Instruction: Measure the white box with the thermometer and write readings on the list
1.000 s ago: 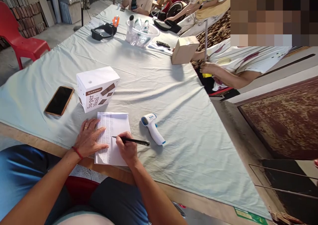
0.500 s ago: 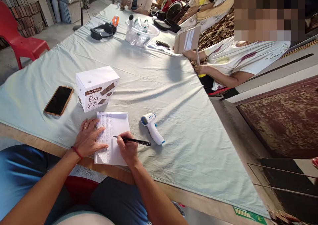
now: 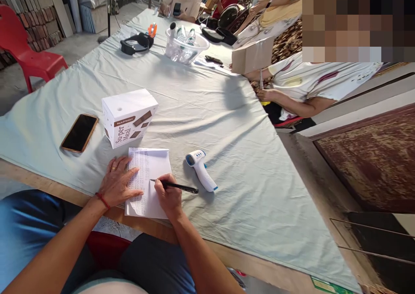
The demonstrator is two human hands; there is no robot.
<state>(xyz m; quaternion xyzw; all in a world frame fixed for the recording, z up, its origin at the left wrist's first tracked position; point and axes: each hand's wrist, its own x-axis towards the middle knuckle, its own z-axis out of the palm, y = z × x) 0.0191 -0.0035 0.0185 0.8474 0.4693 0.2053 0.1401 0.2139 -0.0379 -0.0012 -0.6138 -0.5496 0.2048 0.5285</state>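
A white notepad [image 3: 158, 162] with rows of small handwriting down its left side lies at the table's near edge. My left hand [image 3: 118, 183] rests spread on its left part, fingers apart. A black pen [image 3: 181, 186] is gripped in my right hand [image 3: 169, 196], its tip on or just over the middle of the page; I cannot tell if it touches. Right of the pad lies a white and blue infrared thermometer [image 3: 201, 170]. Behind the pad stands a white Super Meal box [image 3: 129, 116], and left of that a smartphone [image 3: 79, 133] lies face up.
Farther back are a black and orange headset [image 3: 136, 43] and a clear basin [image 3: 191, 52] with plastic bottles. On the right a seated person holds a cardboard box [image 3: 251, 58]. Others sit at the far end. A red chair [image 3: 32, 54] stands left.
The view has shifted slightly, so things sit a little lower and farther right. The person on the right has turned the cardboard box. My hands keep nearly the same pose on the pad.
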